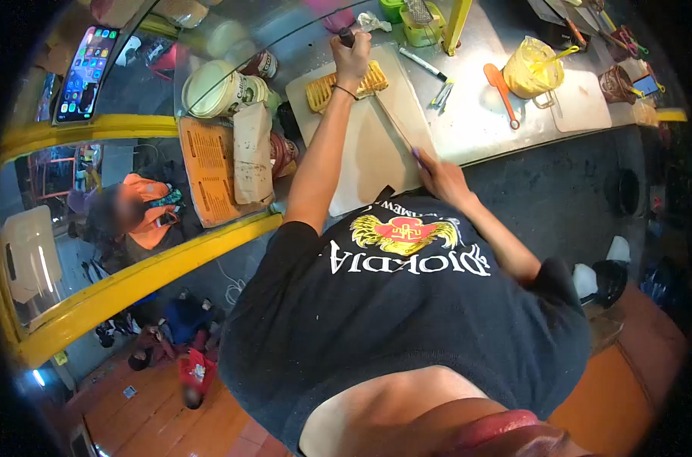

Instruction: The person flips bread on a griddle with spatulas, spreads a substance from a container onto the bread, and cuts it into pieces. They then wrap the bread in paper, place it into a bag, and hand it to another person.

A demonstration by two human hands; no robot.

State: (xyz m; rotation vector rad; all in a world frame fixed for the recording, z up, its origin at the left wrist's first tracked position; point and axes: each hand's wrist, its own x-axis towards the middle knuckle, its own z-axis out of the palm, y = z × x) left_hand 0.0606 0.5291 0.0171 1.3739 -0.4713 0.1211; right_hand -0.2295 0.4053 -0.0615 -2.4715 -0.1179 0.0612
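A toasted loaf of bread (321,93) lies on a large pale cutting board (361,156). My left hand (351,62) reaches over the bread, its fingers wrapped round the dark handle of a long knife (395,122). The thin blade runs from the bread toward my body, partly hidden under my left hand and wrist. Close to the board's right edge, my right hand (445,181) has its fingers closed at the near end of the blade. Exactly how they grip it is hard to make out.
An orange spatula (501,95), a yellow tub (530,70) and a marker (422,65) lie on the metal counter to the right. White tubs (216,89) and a menu board (209,171) stand left. A phone (87,74) hangs upper left; people sit below.
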